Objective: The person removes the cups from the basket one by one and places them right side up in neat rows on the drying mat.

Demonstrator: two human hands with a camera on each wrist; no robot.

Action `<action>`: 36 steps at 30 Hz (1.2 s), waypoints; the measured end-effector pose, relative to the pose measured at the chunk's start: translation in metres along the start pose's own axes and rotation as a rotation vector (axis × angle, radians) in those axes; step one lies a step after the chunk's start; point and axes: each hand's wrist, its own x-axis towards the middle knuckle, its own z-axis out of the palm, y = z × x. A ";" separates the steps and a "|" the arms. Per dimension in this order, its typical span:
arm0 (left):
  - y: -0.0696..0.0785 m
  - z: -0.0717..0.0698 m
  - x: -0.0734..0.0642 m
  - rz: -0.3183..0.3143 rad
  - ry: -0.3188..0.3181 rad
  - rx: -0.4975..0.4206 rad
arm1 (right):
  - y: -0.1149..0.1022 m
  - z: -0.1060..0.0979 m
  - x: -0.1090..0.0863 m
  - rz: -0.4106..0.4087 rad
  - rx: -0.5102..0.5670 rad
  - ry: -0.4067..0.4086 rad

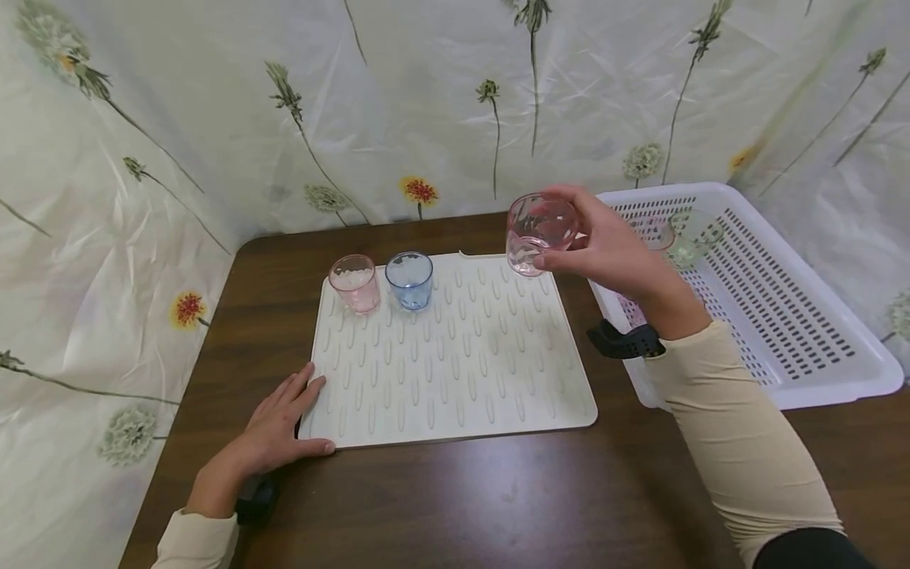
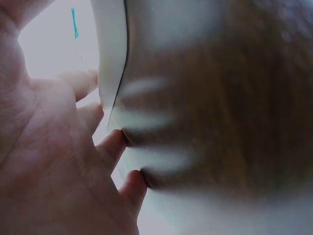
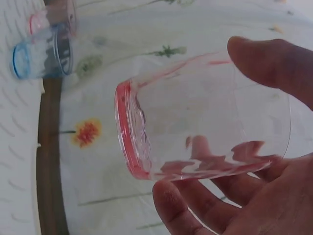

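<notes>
My right hand (image 1: pixel 604 249) grips a clear pink glass (image 1: pixel 540 229) above the far right corner of the white ridged mat (image 1: pixel 455 371). In the right wrist view the pink glass (image 3: pixel 205 122) lies between thumb and fingers, its thick base towards the mat. On the mat's far left part stand another pink glass (image 1: pixel 355 286) and a blue glass (image 1: pixel 410 283), side by side and upright. My left hand (image 1: pixel 273 423) rests at the mat's near left corner, fingers spread. The left wrist view shows its fingertips (image 2: pixel 132 183) touching the dark table.
A white perforated basket (image 1: pixel 796 300) stands to the right, with a green glass (image 1: pixel 690 237) and a pink glass (image 1: pixel 656 231) inside, partly behind my right arm. Dark wooden table (image 1: pixel 455 506) surrounds the mat. A flowered plastic sheet (image 1: pixel 426 103) hangs along the back and left.
</notes>
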 end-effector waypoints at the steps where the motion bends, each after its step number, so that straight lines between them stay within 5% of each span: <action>1: 0.000 0.000 0.000 0.000 0.002 -0.001 | 0.000 0.005 0.002 0.009 0.002 -0.003; 19: -0.002 0.000 0.001 0.002 0.008 0.010 | 0.008 0.106 0.035 0.070 0.179 0.020; 28: 0.000 0.000 0.000 0.004 0.006 0.011 | 0.043 0.122 0.042 0.198 0.287 0.003; 36: -0.002 0.001 0.001 -0.002 0.007 -0.003 | 0.061 0.130 0.049 0.218 0.325 0.009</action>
